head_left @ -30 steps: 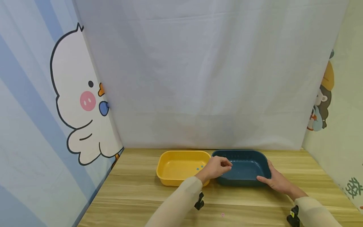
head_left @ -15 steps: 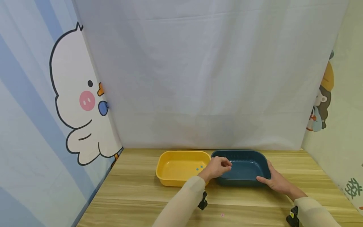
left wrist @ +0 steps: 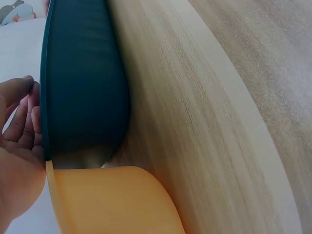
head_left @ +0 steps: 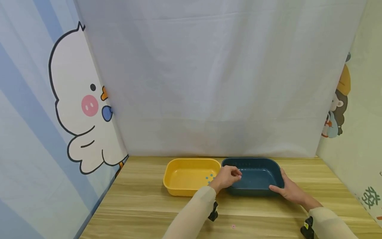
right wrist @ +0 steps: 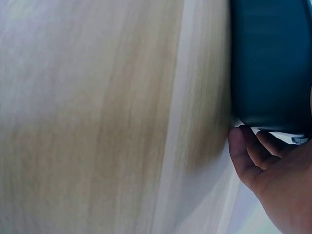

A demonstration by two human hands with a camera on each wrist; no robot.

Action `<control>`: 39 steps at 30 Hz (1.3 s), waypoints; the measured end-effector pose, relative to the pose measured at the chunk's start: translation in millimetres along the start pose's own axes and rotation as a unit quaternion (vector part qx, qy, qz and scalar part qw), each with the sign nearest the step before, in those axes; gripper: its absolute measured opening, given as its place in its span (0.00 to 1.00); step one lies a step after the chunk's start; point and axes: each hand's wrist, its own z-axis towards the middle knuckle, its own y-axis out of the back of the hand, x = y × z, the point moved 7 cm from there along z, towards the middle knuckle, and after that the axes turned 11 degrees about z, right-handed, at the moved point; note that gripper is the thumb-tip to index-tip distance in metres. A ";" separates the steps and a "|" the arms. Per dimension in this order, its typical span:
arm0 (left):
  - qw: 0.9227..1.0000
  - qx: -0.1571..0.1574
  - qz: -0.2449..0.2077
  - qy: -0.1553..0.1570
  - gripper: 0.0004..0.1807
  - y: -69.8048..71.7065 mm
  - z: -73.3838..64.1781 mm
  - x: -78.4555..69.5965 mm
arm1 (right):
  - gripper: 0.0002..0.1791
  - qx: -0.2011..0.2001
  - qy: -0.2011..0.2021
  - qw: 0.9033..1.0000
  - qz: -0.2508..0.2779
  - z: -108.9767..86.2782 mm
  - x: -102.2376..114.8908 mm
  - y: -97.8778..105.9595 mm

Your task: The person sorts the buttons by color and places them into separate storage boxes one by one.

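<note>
A dark blue plastic tub [head_left: 253, 192] stands beside a yellow tub [head_left: 185, 192] on the wooden table. My left hand [head_left: 225, 177] reaches over the dark blue tub's left end, thumb tip meeting a fingertip and the other fingers curled. In the left wrist view this hand [left wrist: 19, 122] is just past the tub's rim, and I cannot tell if something tiny sits in the pinch. My right hand [head_left: 290, 189] holds the tub's right end, thumb at the front corner, fingers along the outer wall. Small blue pieces [head_left: 207, 178] lie in the yellow tub, partly covered by my left wrist.
One tiny pink piece [head_left: 233, 226] lies on the table [head_left: 134, 205] near its front. Behind the tubs hangs a pale grey curtain [head_left: 209, 83]. Printed cloth walls [head_left: 77, 116] close off both sides. A small black device is strapped to each wrist.
More blue pieces show in the yellow tub beside my left wrist. The left forearm has swung slightly right. My right hand keeps its hold, and the whole view has shifted a little.
</note>
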 end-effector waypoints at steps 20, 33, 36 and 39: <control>1.000 -0.018 0.018 -0.001 0.07 1.7 4.1 1.7 | 0.58 -0.002 -0.003 1.000 0.002 0.2 -1.3 -0.9; 1.000 -0.020 0.005 0.010 0.10 2.2 2.7 3.6 | 0.58 -0.003 -0.005 1.000 0.001 0.6 1.5 -1.3; 1.000 -0.014 0.005 0.004 0.09 2.8 1.0 2.1 | 0.58 -0.005 -0.005 1.000 0.000 0.0 2.3 -1.5; 1.000 0.004 0.012 -0.013 0.07 1.9 -3.2 -2.9 | 0.59 -0.006 -0.003 1.000 -0.001 -1.0 3.5 -1.4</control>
